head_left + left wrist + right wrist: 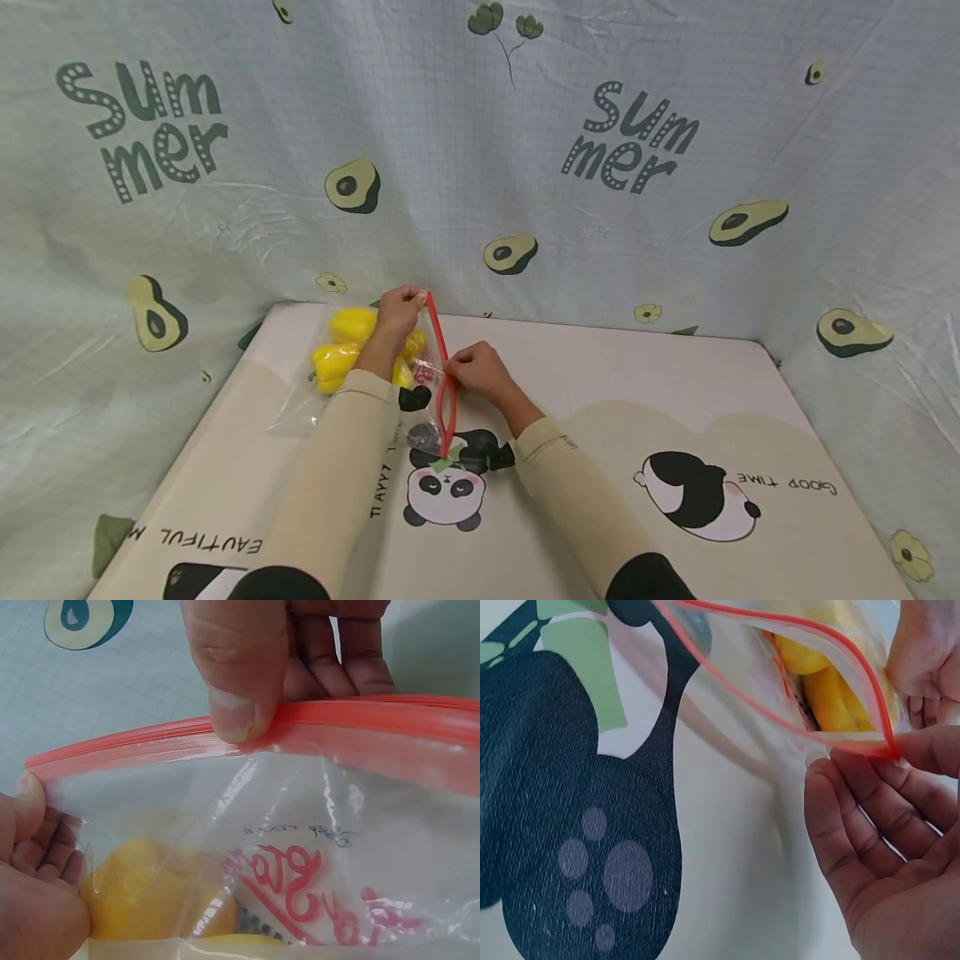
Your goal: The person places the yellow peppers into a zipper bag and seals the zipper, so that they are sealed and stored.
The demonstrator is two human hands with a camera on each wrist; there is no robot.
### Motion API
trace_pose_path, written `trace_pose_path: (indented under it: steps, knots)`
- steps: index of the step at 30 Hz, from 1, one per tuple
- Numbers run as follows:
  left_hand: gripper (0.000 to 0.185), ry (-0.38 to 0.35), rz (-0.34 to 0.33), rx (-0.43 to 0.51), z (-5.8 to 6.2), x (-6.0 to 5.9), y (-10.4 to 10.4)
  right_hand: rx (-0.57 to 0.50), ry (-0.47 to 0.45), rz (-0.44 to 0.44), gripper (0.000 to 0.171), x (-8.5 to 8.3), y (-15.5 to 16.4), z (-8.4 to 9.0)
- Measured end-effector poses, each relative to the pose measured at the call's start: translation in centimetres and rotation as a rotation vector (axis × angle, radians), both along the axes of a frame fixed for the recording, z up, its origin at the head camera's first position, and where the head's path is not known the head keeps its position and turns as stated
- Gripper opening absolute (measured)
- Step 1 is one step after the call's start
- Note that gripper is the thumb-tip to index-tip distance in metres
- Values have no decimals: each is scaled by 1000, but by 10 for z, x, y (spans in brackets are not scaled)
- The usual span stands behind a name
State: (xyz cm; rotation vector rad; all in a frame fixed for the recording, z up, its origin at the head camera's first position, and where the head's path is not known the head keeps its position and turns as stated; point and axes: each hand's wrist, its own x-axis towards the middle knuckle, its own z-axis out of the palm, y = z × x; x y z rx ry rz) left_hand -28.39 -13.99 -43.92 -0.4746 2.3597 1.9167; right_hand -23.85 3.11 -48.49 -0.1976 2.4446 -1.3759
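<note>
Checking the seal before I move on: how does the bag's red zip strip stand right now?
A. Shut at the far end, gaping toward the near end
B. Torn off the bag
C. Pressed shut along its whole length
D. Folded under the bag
A: the zip strip of the bag is pinched by the left hand and the right hand, and nearer the camera its two red edges spread apart into a loop.

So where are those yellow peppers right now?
In the head view the yellow peppers sit inside the clear zip bag at the table's far left, just behind the left hand pinching its red seal.
</note>
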Motion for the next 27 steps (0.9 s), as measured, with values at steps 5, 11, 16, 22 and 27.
trace_pose_path:
  steps: [5,11,16,22,27]
  knots:
    - [30,8,1,10,0,-1,-2,-23,-19,42,25,-1,2,-2]
    - [28,24,15,42,-2,-4,-4,-33,-29,74,24,-1,5,-3]
    - [28,7,25,39,-3,-5,-4,-37,-33,93,25,-1,7,-4]
    - [29,14,29,44,-1,-4,-3,-20,-49,111,26,0,10,-4]
    - [29,12,36,49,-1,-4,-4,-20,-48,138,25,0,12,0]
